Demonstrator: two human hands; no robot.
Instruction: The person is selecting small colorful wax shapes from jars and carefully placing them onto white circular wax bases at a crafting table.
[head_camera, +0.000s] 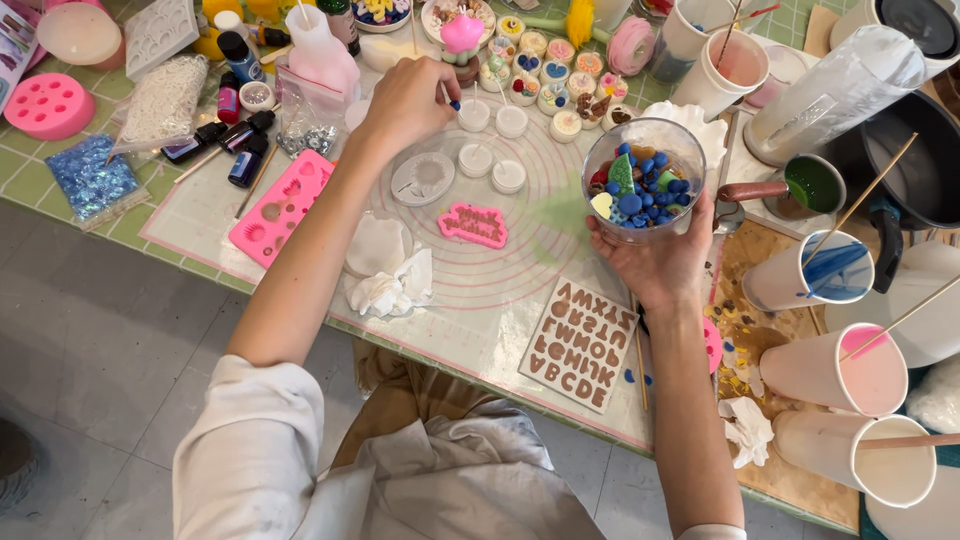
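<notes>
My right hand (655, 262) cups a clear glass cup (642, 175) from below; the cup holds several blue beads and small coloured wax shapes. My left hand (408, 100) reaches far across the translucent silicone mat (470, 290) and pinches a thin stick with a blue tip (452, 101). That tip hovers beside small white round candles (474, 116). More small decorated candles (545, 70) stand in rows just beyond. A pink lettered silicone mould (472, 225) lies mid-mat.
A brown alphabet mould (580, 343) lies near the front edge. A pink tray mould (280, 205), dye bottles (240, 140) and glitter bags (92, 180) sit left. Paper cups with stirring sticks (850, 370), a green-filled pot (810, 185) and a dark pot (915, 160) crowd the right.
</notes>
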